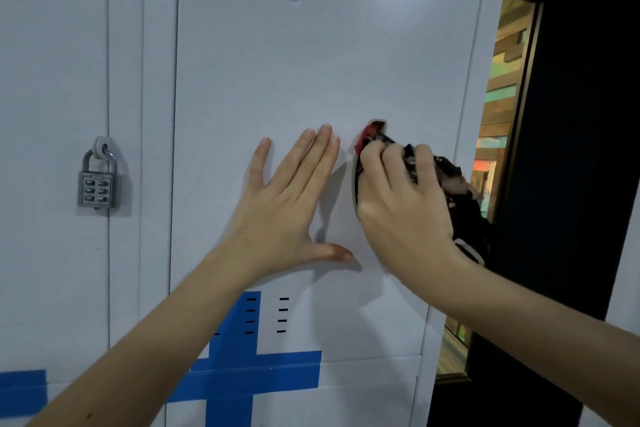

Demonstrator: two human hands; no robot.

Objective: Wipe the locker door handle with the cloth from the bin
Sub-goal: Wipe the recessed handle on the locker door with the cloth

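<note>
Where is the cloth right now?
In the head view, the cloth is bunched in the right hand, pressed into the handle recess, right of the flat left hand.

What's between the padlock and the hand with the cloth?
In the head view: the left hand, flat on the door, between padlock and right hand.

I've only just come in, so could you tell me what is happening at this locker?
A person is cleaning the white metal locker door labelled PALMERA 0002. The right hand presses a bunched dark cloth with a red patch into the recessed door handle near the door's right edge. The left hand lies flat and open on the door beside it, apparently steadying it. A grey combination padlock hangs on the neighbouring locker to the left.
</note>
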